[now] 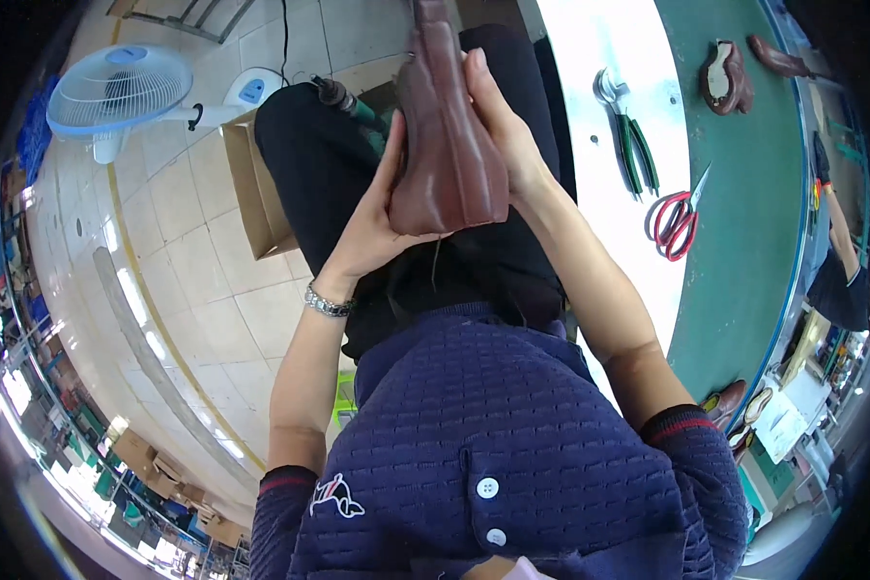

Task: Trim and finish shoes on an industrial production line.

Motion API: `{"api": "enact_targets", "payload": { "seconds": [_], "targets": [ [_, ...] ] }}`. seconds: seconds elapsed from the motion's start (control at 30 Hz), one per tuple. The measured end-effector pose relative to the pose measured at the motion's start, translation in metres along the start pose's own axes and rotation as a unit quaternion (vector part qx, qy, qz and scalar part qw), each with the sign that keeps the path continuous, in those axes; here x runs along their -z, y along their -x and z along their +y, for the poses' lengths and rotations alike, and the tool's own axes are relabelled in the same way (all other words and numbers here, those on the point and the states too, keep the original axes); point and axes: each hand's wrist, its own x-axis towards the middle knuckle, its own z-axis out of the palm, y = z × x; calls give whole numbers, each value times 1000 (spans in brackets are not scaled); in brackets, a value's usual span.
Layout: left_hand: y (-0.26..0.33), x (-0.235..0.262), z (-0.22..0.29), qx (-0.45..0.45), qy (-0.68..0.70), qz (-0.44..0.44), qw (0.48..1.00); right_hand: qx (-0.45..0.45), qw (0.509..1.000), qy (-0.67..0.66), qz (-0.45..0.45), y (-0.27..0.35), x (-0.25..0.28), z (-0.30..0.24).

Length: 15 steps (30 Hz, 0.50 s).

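Note:
A glossy brown leather shoe (447, 145) is held up over my lap, its wide end toward me and its narrower end reaching the top edge of the view. My left hand (375, 215) wraps its left side and passes beneath the wide end, where the fingers are partly hidden. Against the shoe's right side lies my right hand (506, 126), with the thumb up along the leather. A thin strand (436, 263) hangs below the shoe. Behind it, near my left knee, a dark green rod-shaped tool (350, 104) is partly covered.
On the white bench strip (599, 261) to my right lie green-handled pliers (632, 140). Red-handled scissors (680, 220) rest across its border with the green table (735, 213). Brown shoe pieces (728, 79) lie farther up. A fan (121, 92) and cardboard box (251, 193) stand left; another person's arm (844, 232) shows far right.

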Motion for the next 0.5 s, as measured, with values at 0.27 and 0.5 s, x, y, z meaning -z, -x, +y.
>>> {"api": "enact_targets", "payload": {
  "seconds": [0.27,0.5],
  "targets": [
    [5,-14,14,84,-5,56,995,-96,970,-220,36,-9,23,20],
    [25,-3,29,90,-151,192,966,-69,934,-341,84,-15,72,15]
  ]
}}
